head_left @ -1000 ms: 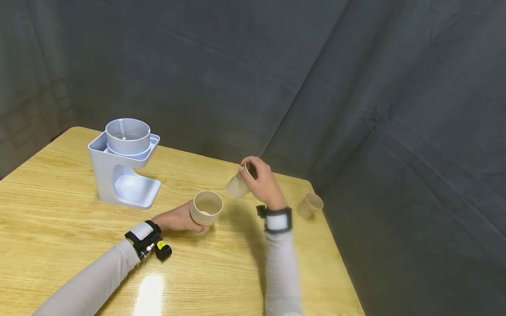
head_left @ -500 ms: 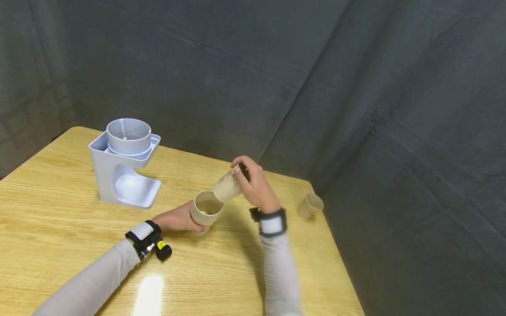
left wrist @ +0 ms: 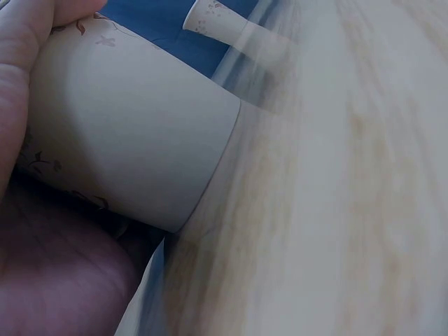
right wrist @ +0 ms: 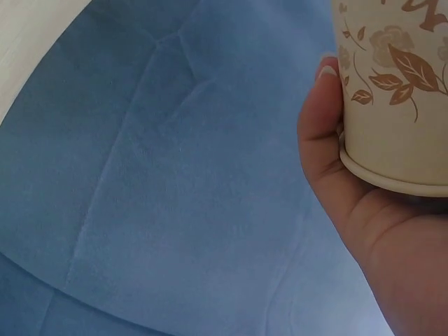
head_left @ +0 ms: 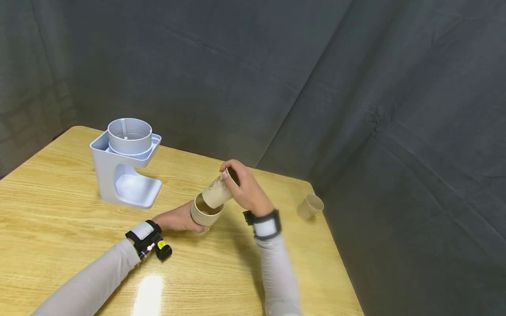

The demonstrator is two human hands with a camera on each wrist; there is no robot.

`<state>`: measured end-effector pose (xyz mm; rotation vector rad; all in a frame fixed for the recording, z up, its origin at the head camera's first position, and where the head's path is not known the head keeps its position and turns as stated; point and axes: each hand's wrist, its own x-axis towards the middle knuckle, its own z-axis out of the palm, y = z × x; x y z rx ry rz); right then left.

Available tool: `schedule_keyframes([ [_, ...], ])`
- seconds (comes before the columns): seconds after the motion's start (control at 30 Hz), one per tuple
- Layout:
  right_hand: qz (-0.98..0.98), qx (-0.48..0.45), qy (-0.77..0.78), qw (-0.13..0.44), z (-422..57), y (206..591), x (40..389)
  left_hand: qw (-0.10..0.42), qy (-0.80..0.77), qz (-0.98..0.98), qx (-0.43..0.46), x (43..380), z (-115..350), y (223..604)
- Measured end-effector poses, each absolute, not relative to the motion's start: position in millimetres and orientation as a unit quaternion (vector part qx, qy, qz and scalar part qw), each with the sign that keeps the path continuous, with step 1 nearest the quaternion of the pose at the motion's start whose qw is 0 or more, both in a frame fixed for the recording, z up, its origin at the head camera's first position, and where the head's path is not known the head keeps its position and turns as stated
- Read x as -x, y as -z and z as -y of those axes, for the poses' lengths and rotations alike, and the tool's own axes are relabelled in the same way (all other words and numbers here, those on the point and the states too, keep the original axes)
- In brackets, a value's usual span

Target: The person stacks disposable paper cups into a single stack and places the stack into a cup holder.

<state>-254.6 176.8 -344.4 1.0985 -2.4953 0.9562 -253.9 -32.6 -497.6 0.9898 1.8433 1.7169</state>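
Note:
My left hand (head_left: 179,218) grips a stack of nested paper cups (head_left: 206,216) that stands on the table. In the left wrist view, the fingers wrap round the patterned lowest cup (left wrist: 133,126). My right hand (head_left: 247,188) holds a single paper cup (head_left: 216,193) near its rim, tilted, its base dipping into the mouth of the stack. Brown flowers and leaves decorate this cup (right wrist: 395,91) in the right wrist view, with the thumb along its side.
One more paper cup (head_left: 310,206) stands near the table's right edge. At the back left is a pale blue-grey stand (head_left: 106,175) with a round open container (head_left: 130,138) on top. Dark curtains hang behind the wooden table (head_left: 197,272).
My right hand has moved left and carried its cup from beside the stack to the stack's mouth, where the base now overlaps the rim. The left hand and stack have stayed put.

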Motion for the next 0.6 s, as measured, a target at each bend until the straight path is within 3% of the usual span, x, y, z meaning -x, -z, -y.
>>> schedule_keyframes([
  [0.6,0.872,-0.4,-0.277,0.062,-155,357,252,0.214,-0.611,-0.675,-0.355,255,33,497],
])
